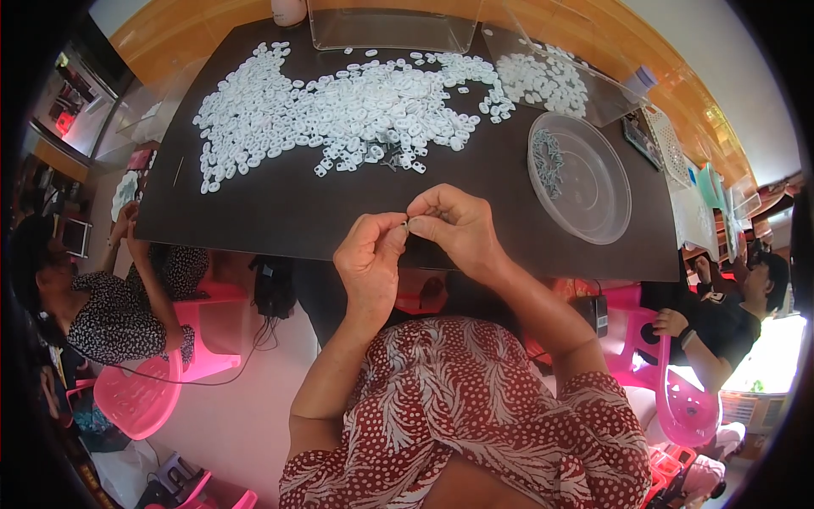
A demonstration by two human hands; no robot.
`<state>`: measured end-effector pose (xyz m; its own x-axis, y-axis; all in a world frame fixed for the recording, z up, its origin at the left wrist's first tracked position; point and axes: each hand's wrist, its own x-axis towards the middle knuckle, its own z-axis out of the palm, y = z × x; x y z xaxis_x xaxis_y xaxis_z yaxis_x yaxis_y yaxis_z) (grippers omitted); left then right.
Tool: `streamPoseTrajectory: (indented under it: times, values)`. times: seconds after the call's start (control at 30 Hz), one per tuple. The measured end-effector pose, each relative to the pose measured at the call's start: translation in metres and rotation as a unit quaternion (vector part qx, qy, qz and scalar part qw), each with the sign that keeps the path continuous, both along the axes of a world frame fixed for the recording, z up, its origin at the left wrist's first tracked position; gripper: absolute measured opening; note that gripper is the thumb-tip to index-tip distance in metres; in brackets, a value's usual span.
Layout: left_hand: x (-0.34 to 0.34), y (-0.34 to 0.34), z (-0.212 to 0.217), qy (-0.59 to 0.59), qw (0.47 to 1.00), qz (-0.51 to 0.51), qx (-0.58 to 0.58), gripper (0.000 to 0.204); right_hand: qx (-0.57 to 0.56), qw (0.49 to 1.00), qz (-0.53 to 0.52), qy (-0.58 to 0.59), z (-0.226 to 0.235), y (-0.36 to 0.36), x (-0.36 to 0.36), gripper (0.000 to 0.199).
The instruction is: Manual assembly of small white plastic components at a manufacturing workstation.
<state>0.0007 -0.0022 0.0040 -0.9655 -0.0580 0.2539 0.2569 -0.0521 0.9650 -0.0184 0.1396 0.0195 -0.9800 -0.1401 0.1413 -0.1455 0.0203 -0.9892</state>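
My left hand (371,253) and my right hand (460,231) meet above the near edge of the dark table (254,216). Thumb and forefinger of each are pinched together, tip against tip. A tiny dark bit shows between them, too small to name. Beyond my hands spreads a big heap of small white oval plastic pieces with holes (373,106). At its near edge lie a few grey screw-like metal pieces (388,159). Right of my right hand stands a shallow round clear plastic dish (598,199), with many small grey screw-like pieces (547,161) along its left side.
Clear plastic bins (394,42) stand at the back; more white pieces (543,81) lie at the back right. A thin stick (178,171) lies at the left. People sit at both sides, near pink plastic chairs (140,394). A dark phone-like object (642,140) lies at the right edge.
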Motion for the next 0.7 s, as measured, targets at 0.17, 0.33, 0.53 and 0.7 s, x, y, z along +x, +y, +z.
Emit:
streamPoseTrajectory:
  times: [0.17,0.33,0.53,0.7]
  values:
    - [0.000,0.003,0.000,0.000,1.000,0.014,0.001,0.010,0.089,0.995,-0.011,0.035,0.002,-0.001,0.003,0.007]
    - [0.001,0.007,-0.004,0.047,0.997,0.033,-0.048,0.011,0.144,0.987,-0.028,0.071,-0.001,-0.006,0.007,0.007]
    - [0.004,0.014,-0.008,0.008,0.999,0.048,0.015,0.007,0.179,0.968,-0.060,0.163,-0.006,-0.009,0.011,0.005]
    - [0.000,0.013,-0.005,-0.040,0.996,0.018,0.075,0.008,0.111,0.988,-0.057,0.089,-0.008,-0.004,0.012,0.006]
